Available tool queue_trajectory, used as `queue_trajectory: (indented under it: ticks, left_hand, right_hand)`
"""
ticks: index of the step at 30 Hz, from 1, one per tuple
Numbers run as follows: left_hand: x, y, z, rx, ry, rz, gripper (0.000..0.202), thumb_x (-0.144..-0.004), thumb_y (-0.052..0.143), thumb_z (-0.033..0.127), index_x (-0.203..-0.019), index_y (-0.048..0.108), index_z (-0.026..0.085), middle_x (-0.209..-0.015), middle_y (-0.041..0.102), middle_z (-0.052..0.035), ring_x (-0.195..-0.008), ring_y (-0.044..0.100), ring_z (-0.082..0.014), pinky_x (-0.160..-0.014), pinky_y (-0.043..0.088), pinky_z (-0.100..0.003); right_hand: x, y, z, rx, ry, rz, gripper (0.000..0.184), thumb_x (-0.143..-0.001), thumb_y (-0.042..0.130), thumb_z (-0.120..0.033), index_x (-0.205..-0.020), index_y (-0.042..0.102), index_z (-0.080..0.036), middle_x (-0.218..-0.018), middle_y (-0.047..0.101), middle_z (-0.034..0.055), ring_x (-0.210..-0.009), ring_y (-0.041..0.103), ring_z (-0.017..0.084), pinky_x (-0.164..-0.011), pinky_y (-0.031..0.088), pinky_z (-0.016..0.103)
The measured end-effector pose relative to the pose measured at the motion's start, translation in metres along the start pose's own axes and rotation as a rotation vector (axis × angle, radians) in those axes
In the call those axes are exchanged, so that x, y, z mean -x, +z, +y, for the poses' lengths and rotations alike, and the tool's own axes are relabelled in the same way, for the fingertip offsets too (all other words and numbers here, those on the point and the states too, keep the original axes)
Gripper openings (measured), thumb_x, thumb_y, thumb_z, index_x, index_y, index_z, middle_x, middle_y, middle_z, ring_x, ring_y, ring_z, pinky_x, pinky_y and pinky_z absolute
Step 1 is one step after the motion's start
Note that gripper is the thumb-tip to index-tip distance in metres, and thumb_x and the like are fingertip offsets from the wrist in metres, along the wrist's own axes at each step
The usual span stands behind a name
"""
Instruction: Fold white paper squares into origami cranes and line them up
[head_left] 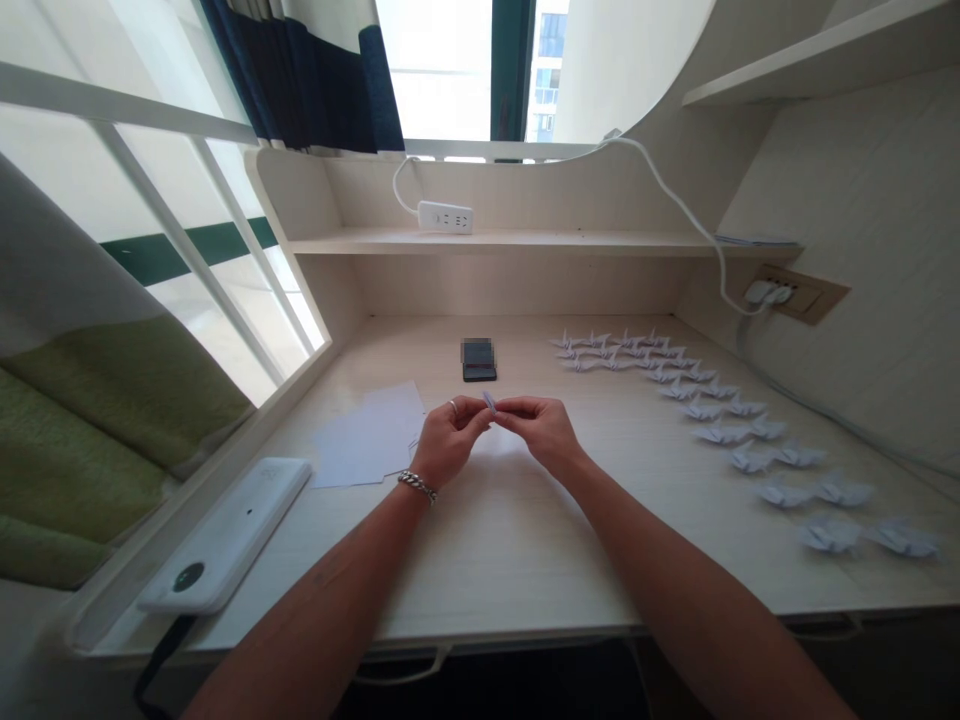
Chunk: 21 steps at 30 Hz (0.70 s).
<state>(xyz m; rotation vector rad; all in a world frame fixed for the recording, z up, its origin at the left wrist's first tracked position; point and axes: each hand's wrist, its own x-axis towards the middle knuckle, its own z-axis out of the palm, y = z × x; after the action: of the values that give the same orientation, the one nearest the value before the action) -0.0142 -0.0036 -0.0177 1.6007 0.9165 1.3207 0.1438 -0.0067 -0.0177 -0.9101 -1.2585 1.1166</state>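
Note:
Between my two hands, just above the middle of the desk, is a small folded piece of white paper [489, 401]. My left hand [448, 436] pinches it from the left, thumb against forefinger, with a ring on a finger and a chain bracelet at the wrist. From the other side my right hand [541, 428] pinches the same paper at its fingertips. Part of the paper is hidden by the fingers. Flat white paper sheets [360, 440] lie beside my left hand. Several folded paper cranes [701, 411] stand in rows to the right.
A small dark device [478, 360] lies beyond my hands. The long white box [229, 535] with a dark strap sits at the left edge. On the shelf [525, 241] is a power strip [445, 217]. A white cable [675, 200] hangs down to a wall socket [801, 293].

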Motion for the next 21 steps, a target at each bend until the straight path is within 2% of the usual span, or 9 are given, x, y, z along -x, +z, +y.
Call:
queue_trajectory:
  ticks: [11,16,21]
  left_hand:
    - [0.0002,0.002,0.002,0.052,-0.012,0.04,0.025,-0.072,0.074,0.035,-0.082,0.067,0.014,-0.083,0.072,-0.0065,-0.078,0.067,-0.0171,-0.078,0.054,-0.032]
    - [0.0008,0.0025,0.005,0.041,-0.03,0.051,0.026,-0.069,0.076,0.036,-0.078,0.066,0.013,-0.078,0.072,-0.0061,-0.074,0.067,-0.0167,-0.074,0.054,-0.031]
    - [0.0002,0.0041,0.0037,0.07,-0.051,0.057,0.025,-0.071,0.074,0.035,-0.08,0.066,0.012,-0.077,0.071,-0.0057,-0.074,0.067,-0.0167,-0.074,0.055,-0.031]
  right_hand:
    - [0.0004,0.0015,0.0013,-0.01,-0.068,0.008,0.026,-0.059,0.083,-0.036,-0.079,0.077,-0.02,-0.083,0.075,0.0052,-0.082,0.068,0.022,-0.081,0.053,0.038]
    - [0.0004,0.0032,0.0,-0.043,0.008,0.025,0.03,-0.054,0.084,-0.036,-0.075,0.076,-0.018,-0.077,0.074,0.0051,-0.075,0.067,0.021,-0.078,0.052,0.038]
    - [0.0,0.0056,0.0008,-0.088,0.068,0.014,0.028,-0.056,0.082,-0.036,-0.074,0.073,-0.016,-0.07,0.07,0.003,-0.067,0.063,0.016,-0.07,0.052,0.034]
